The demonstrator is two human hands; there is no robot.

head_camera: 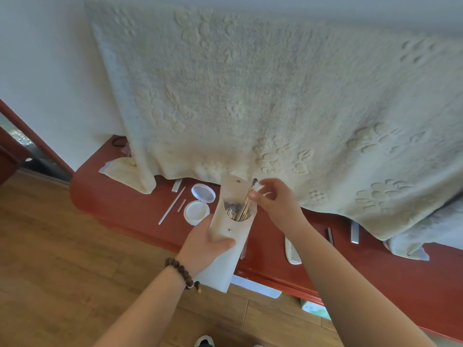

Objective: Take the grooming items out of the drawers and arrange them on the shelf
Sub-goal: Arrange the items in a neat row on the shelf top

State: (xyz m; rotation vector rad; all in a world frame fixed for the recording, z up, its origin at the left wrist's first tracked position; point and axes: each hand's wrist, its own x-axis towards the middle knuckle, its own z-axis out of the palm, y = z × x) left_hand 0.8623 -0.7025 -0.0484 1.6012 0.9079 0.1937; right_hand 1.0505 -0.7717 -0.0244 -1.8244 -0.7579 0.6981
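Head view: comb and open compact flank the held pouch.

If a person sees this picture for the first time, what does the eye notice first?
First, the large embossed cream blanket hanging over the red shelf. Then, at centre, the left hand holding an open white pouch while the right hand pinches a brush sticking out of it.
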